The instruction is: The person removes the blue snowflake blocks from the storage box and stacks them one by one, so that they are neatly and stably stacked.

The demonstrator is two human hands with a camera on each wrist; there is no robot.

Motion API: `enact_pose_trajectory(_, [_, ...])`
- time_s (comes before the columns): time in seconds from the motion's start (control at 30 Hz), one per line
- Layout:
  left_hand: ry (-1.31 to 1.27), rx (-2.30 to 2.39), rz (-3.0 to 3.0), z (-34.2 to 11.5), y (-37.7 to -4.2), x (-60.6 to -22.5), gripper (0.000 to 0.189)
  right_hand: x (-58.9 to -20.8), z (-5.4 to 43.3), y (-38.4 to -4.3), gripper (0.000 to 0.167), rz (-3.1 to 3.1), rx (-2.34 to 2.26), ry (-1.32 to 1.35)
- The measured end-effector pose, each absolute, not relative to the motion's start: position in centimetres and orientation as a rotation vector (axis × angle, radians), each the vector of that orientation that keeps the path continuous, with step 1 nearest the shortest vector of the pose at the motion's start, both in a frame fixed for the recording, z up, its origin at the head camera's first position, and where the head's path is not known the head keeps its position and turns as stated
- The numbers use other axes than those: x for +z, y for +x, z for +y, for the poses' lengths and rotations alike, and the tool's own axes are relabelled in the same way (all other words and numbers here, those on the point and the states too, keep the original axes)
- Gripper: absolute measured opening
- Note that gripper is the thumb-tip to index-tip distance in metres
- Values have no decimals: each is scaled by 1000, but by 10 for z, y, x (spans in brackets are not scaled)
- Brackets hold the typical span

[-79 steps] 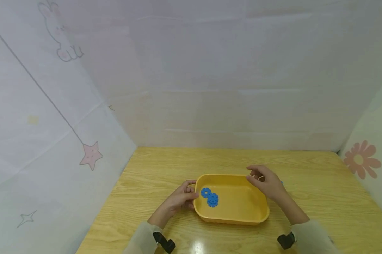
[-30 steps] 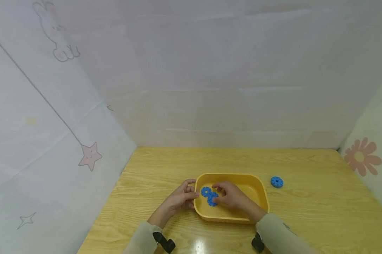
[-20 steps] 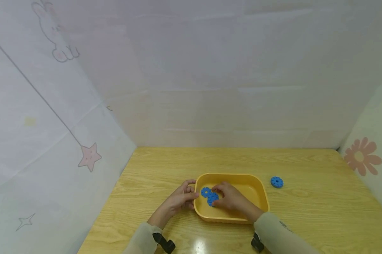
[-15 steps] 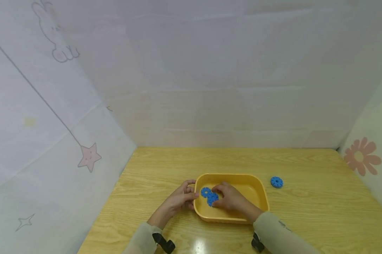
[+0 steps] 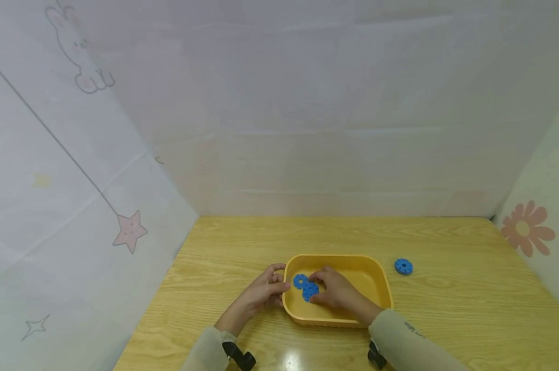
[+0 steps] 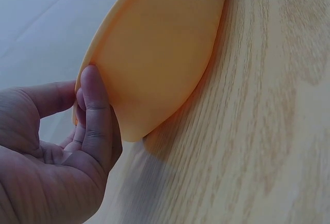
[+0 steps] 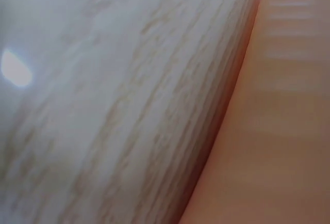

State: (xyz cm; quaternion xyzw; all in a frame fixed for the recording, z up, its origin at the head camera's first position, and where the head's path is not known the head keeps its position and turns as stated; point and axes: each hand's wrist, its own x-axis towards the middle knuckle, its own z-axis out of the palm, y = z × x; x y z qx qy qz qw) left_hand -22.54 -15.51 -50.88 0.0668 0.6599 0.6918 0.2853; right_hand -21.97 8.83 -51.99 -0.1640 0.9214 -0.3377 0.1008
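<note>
A yellow plastic tray (image 5: 365,278) stands on the wooden table, and in the left wrist view its side wall (image 6: 160,43) leans outward. My left hand (image 5: 261,291) pinches the tray's left rim, thumb inside and fingers outside. Blue notched interlocking discs lie at the tray's left end. One flat disc (image 5: 300,281) there is untouched by my fingers. My right hand (image 5: 336,292) reaches inside, thumb and forefinger curled round the edges of the overlapping blue disc (image 5: 310,291) beside it. The right wrist view shows the tray's outer wall (image 7: 283,121) but not the hand.
Another blue disc piece (image 5: 404,266), thick like a stack, lies on the table right of the tray. The wooden table (image 5: 470,288) extends to both sides. Pale printed sheets (image 5: 326,129) hang behind it and at the sides.
My right hand has moved from the tray's right rim to the discs at its left end, and its fingers have drawn in round one. My left hand keeps its hold on the rim.
</note>
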Motion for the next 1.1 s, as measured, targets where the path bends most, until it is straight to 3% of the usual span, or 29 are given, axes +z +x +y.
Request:
enact_pose_trajectory(0.5, [161, 1847, 1776, -154, -225, -507, 63, -514, 92, -219, 38, 2751, -1086, -364])
enact_pose_trajectory(1.1, [165, 1865, 1785, -158, -225, -511, 60, -482, 145, -209, 37, 2747, -1281, -638])
